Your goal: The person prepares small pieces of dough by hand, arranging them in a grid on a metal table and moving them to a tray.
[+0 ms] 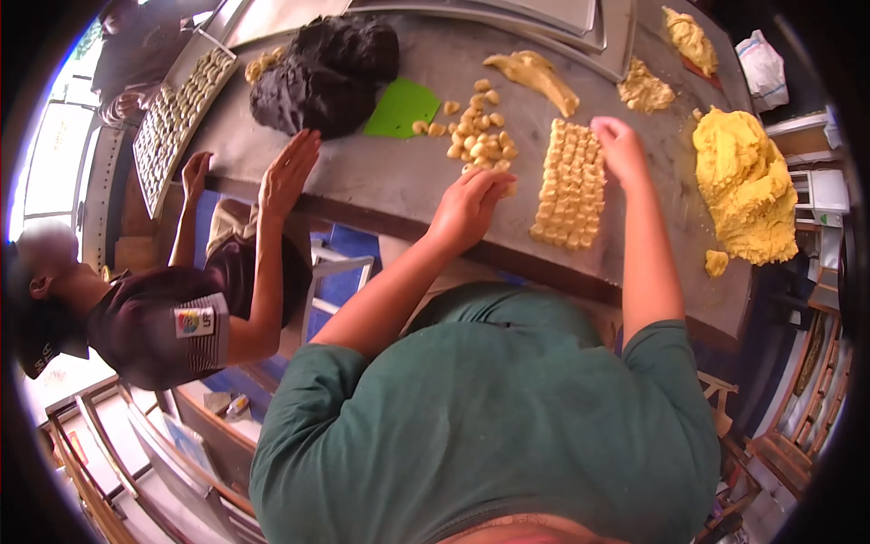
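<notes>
While the broad grey table [385,177] lies bare just left of the left hand [469,207], the rectangular block of pale-yellow dough balls [569,189] sits rightward, inside the near edge. The left arches, fingers bunched around a small round dough piece [511,189]; the right hand [622,150] bends at the block's far right corner, its pinch impossible to tell.

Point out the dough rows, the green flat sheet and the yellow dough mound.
Dough rows [570,189], head view: middle of the block.
Green flat sheet [397,107], head view: middle of its face.
Yellow dough mound [743,186], head view: centre of its surface.
</notes>
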`<control>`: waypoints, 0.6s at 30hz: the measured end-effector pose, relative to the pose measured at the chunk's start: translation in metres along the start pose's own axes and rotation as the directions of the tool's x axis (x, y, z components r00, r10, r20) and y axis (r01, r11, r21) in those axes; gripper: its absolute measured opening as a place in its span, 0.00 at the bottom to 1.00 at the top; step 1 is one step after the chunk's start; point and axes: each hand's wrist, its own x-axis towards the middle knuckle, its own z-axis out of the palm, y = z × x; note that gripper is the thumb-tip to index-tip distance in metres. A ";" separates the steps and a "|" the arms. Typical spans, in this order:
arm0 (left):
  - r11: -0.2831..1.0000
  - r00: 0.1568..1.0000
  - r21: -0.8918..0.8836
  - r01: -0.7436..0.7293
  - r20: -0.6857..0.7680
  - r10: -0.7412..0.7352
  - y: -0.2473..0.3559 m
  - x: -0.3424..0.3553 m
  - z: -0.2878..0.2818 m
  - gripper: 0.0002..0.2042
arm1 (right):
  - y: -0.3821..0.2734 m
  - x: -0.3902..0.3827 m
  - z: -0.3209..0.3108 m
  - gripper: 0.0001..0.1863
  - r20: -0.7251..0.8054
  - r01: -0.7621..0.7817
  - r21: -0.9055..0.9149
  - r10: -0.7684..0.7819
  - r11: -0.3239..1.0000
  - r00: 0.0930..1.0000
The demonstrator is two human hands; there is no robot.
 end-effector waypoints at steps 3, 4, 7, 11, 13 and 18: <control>0.997 0.997 -0.012 0.077 -0.015 -0.077 0.021 -0.001 -0.008 0.09 | -0.010 -0.007 -0.001 0.14 0.068 0.197 -0.357 -0.185 0.913 0.980; 0.999 0.999 0.041 0.032 0.011 -0.032 0.013 -0.004 -0.009 0.12 | -0.013 -0.006 0.000 0.13 0.119 0.191 -0.355 -0.158 0.915 0.980; 0.996 0.989 -0.002 0.084 0.122 -0.083 -0.006 -0.008 -0.006 0.14 | -0.023 -0.003 -0.007 0.13 0.188 0.068 -0.326 -0.006 0.943 0.982; 0.938 0.962 -0.228 0.260 0.144 -0.232 -0.006 -0.006 0.001 0.09 | 0.008 -0.008 -0.010 0.13 -0.093 0.056 0.154 -0.042 0.986 0.995; 0.977 0.988 -0.162 0.138 0.092 -0.125 0.005 -0.005 0.000 0.08 | 0.015 -0.018 -0.013 0.13 -0.180 0.104 0.087 -0.087 0.991 0.980; 0.979 0.979 -0.156 0.134 0.172 -0.107 0.003 -0.003 -0.007 0.07 | 0.018 -0.032 -0.009 0.12 -0.302 0.070 0.014 -0.063 0.997 0.951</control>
